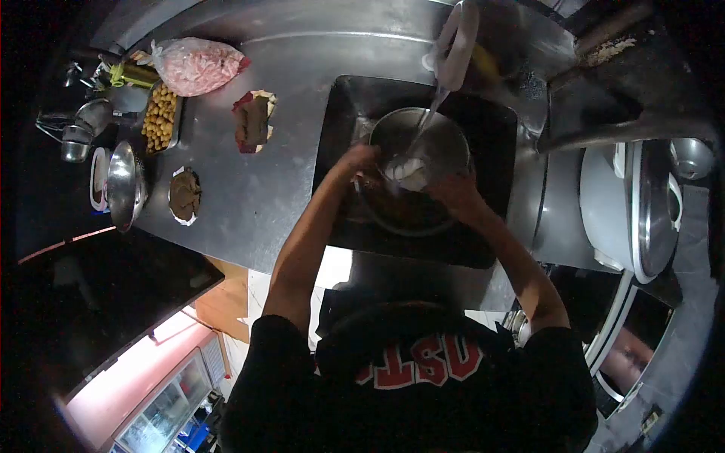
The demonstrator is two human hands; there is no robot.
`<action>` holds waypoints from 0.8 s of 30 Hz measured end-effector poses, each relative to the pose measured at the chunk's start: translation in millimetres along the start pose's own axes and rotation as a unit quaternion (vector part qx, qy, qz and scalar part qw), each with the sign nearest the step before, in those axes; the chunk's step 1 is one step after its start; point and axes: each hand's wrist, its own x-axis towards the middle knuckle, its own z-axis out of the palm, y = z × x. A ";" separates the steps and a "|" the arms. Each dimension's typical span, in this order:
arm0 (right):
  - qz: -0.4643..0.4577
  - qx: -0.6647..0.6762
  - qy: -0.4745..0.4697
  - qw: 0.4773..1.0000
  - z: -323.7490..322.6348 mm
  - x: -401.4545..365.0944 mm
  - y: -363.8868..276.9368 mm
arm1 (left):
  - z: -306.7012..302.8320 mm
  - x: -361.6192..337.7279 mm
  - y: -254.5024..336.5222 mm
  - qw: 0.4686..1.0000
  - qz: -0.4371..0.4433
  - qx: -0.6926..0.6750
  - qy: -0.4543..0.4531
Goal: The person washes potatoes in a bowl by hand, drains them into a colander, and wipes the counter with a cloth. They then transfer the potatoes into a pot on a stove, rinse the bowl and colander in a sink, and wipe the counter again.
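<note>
Under the running faucet (pixel 450 64), a round metal bowl (pixel 393 128) is held in the dark sink (pixel 495 226). A water stream falls into it, and a white patch (pixel 410 174), like splashing water, shows inside. My left hand (pixel 364 160) is closed at the bowl's left side, fingers at the rim. Gripping the near right side is my right hand (pixel 455 193), its fingertips dim and partly hidden. Below and nearer me, a second round rim (pixel 408 230) shows, with brownish contents inside it.
Left on the steel counter (pixel 257 196) are a bag of pinkish pieces (pixel 198 66), a tray of small yellow balls (pixel 160 117), a brown block on torn wrapping (pixel 254 121), a brown lump (pixel 184 195) and a metal bowl (pixel 127 185). A large white lidded pot (pixel 608 204) stands right.
</note>
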 end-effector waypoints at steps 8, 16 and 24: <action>0.119 0.305 0.326 0.887 81.0 32.1 45.0 | 51.1 -31.6 -1.5 0.741 0.424 0.472 0.220; 0.369 0.745 0.208 0.516 81.5 54.9 62.6 | 91.5 -10.0 12.2 0.696 0.382 0.514 0.324; 0.394 0.379 0.166 0.821 43.5 63.6 35.8 | 58.9 29.5 17.2 0.964 0.021 0.246 0.096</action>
